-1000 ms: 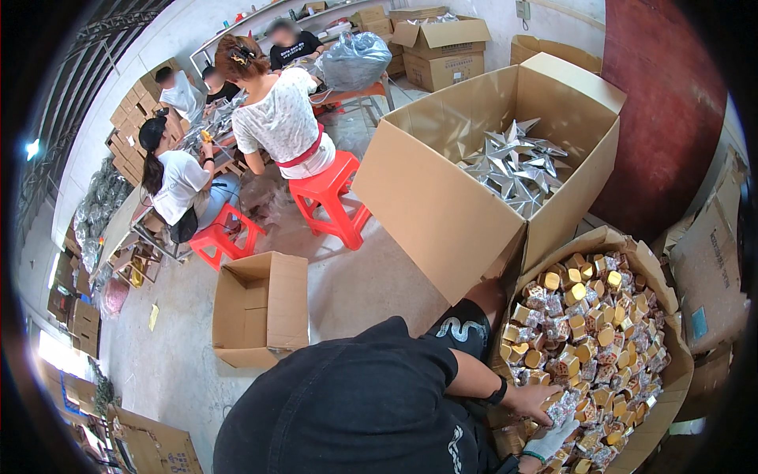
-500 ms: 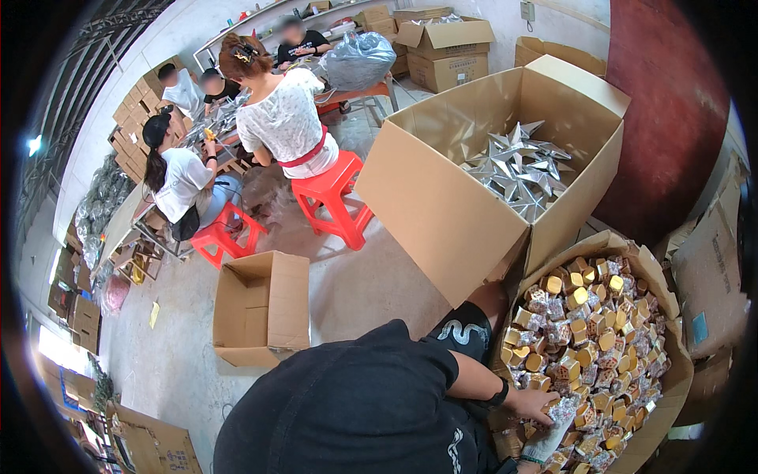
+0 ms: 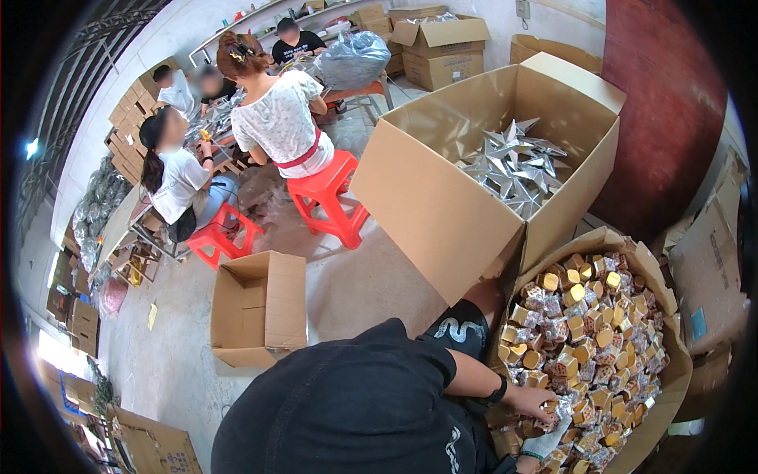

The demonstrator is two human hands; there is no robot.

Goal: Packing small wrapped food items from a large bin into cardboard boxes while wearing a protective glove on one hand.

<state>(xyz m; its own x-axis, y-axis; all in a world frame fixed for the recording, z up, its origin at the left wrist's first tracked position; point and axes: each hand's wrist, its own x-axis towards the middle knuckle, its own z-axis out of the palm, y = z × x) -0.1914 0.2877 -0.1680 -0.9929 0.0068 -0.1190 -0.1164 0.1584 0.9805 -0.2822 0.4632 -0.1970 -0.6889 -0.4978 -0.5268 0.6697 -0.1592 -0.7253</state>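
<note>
I sat over a brown carton with a ragged rim, heaped with small gold-topped pieces in clear wrapping, overlapping too much for me to count. Around us spread a grey concrete floor, with a white wall and a dark red panel beyond. Both my hands were in the near side of the heap. My bare left hand, one black band at its wrist, had its fingers bent down against one clear-wrapped bundle; I could not tell how tightly they gripped. My right hand, in a white glove, lay just beside it, its fingertips too hidden to tell whether they were wide or narrow. One bigger carton next to the heap contained silver stars, piled beyond counting. On the floor I had one smaller open carton and one yellow scrap. Farther off were two red stools, five people around a table, and one big grey plastic bag.
</note>
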